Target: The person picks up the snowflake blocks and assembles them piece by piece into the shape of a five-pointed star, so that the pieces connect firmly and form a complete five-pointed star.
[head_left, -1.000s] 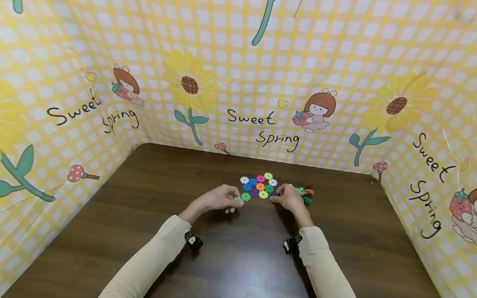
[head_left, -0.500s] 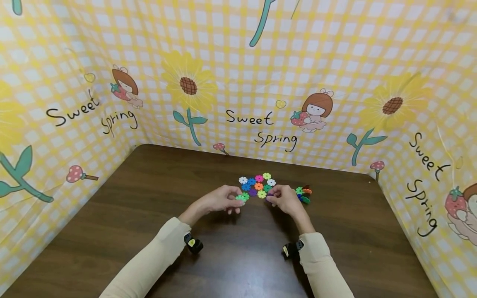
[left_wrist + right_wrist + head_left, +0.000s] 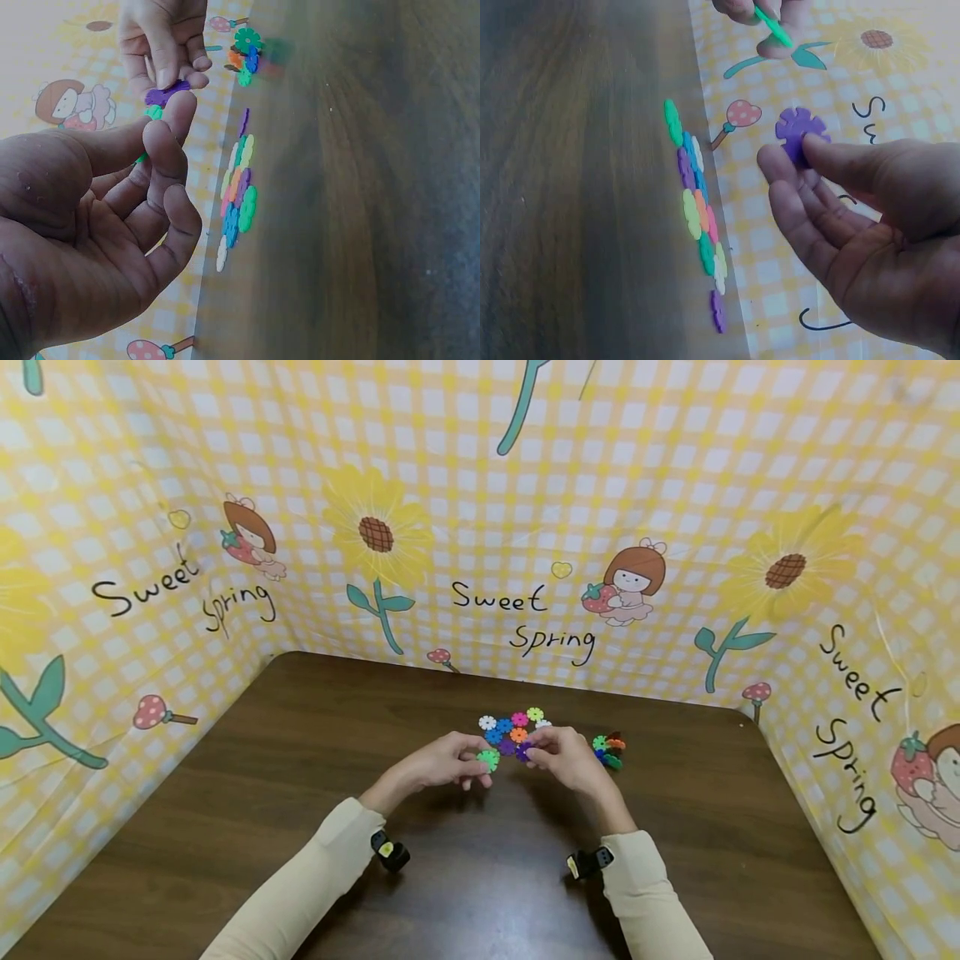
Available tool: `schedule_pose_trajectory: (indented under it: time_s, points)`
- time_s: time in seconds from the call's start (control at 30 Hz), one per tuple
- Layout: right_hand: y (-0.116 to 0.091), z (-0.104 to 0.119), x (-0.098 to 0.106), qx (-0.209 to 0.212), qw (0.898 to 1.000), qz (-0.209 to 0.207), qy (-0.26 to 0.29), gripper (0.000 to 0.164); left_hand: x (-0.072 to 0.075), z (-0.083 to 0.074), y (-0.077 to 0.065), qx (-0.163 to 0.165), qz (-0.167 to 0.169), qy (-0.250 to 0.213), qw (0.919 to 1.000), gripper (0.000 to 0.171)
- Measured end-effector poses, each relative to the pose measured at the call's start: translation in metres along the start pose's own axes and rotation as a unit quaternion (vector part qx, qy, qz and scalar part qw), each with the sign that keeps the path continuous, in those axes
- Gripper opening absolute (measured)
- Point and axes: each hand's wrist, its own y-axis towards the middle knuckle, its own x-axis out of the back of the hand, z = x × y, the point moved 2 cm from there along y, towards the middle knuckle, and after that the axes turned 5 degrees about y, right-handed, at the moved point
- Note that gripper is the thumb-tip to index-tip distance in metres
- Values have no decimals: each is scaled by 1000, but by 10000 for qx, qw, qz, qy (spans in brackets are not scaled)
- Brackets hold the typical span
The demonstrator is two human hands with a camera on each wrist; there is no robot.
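Observation:
In the head view my left hand pinches a bright green snowflake disc between thumb and fingers. A purple snowflake disc is pinched by my right hand, just right of the green one. The right wrist view shows the notched purple disc face on, while the green disc appears edge on, apart from it. Seen from the left wrist, both discs are raised off the table. Behind the hands lies a group of loose discs, among them an orange disc and a pink disc; my right hand covers some.
To the right of my right hand sits a small cluster of joined discs in green, blue and orange. The brown table ends at the back against a yellow checked cloth, which also rises at both sides.
My right hand has moved left and up with the purple disc, toward the left hand. My left hand has tilted its green disc so that its face shows.

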Motion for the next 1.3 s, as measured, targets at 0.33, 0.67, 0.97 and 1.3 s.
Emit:
schedule_pose_trajectory:
  time_s: [0.33,0.67,0.97,1.3]
  points:
    - [0,6,-10,875,9944,531,266,13,-1,-2,0,12,190,-72,9998,31]
    - [0,7,-12,1420,9891,324,213,13,0,-5,0,3,278,-257,9993,33]
    - [-2,14,-12,1655,9861,-123,-28,11,2,-4,2,-105,229,-686,9973,32]
    - [-2,19,-9,1903,9811,-335,42,11,0,-9,2,-56,184,-1339,9908,17]
